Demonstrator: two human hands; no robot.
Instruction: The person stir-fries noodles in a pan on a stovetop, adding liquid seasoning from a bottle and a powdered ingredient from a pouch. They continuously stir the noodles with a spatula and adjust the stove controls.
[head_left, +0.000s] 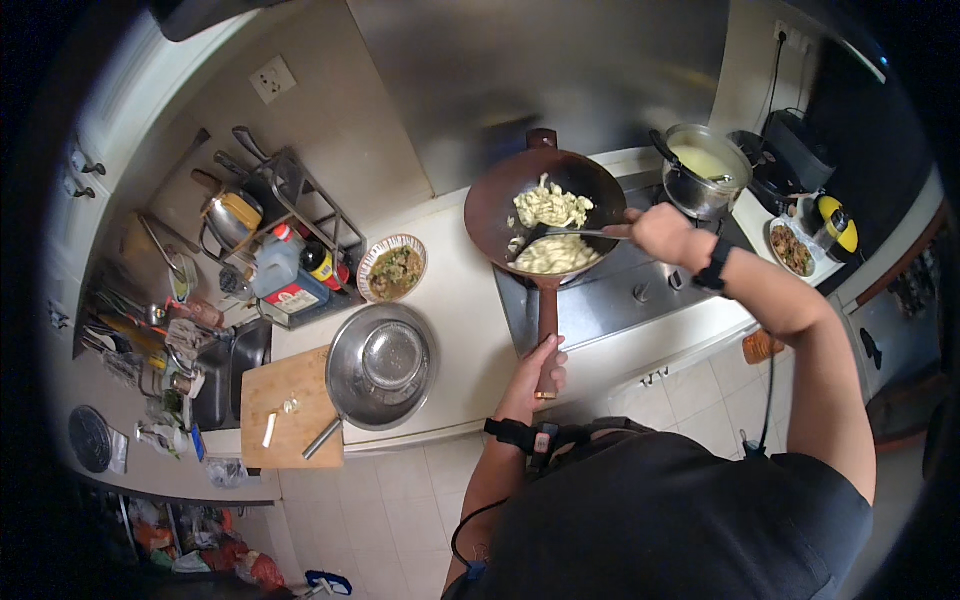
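Note:
My left hand (538, 367) is closed around the brown handle of a wok (491, 214), which is over the left part of the stove. With my right hand (664, 234) I grip a spatula (574, 233) by its handle; its dark blade is inside the wok. Pale yellowish pieces of food (553, 204) lie above the blade, and more of the same food lies below it, partly blurred. The type of food cannot be told for certain. Both my wrists wear black straps.
Right of the wok stands a steel pot (705, 176) with pale liquid. A plate of cooked food (791, 247) lies farther right. On the left are a patterned bowl of food (392, 268), a steel bowl with a strainer (352, 367), a wooden cutting board (262, 375) and a bottle rack (330, 210).

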